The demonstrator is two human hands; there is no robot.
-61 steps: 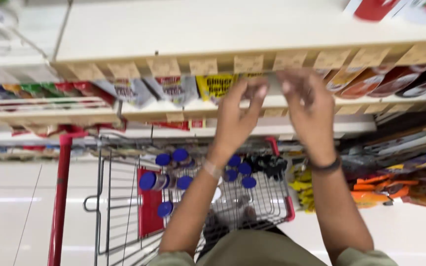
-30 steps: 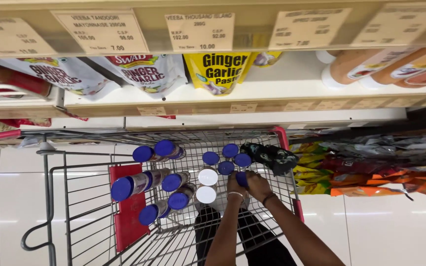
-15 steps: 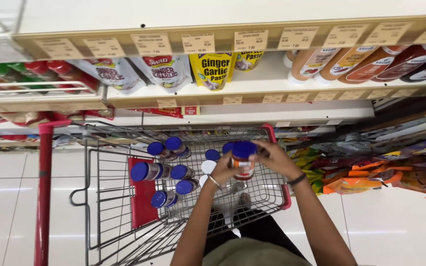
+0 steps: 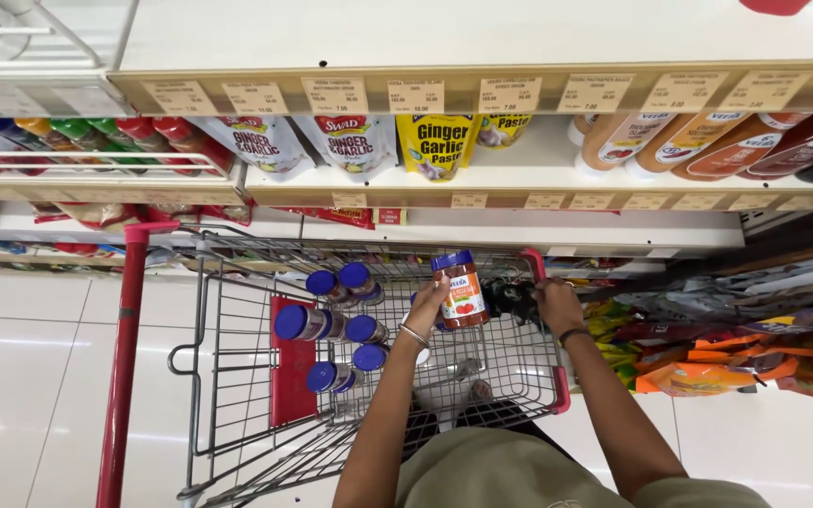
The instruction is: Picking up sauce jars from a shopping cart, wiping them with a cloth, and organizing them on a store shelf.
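My left hand holds a jar with a blue lid and red contents upright above the wire shopping cart. My right hand rests on the cart's right rim, next to a dark bundle; whether its fingers close on anything is unclear. Several more blue-lidded jars lie in the cart basket to the left of my left arm. A bracelet sits on each wrist.
Shelves ahead hold white and yellow pouches and brown squeeze bottles, with price tags along the edge. Red and green bottles stand at the left. Colourful packets fill low shelves at the right. The cart's red handle stands left.
Both hands came down from the shelf into the cart. My left hand took a blue-lidded jar and lifted it above the basket; my right hand moved to the cart's right rim.
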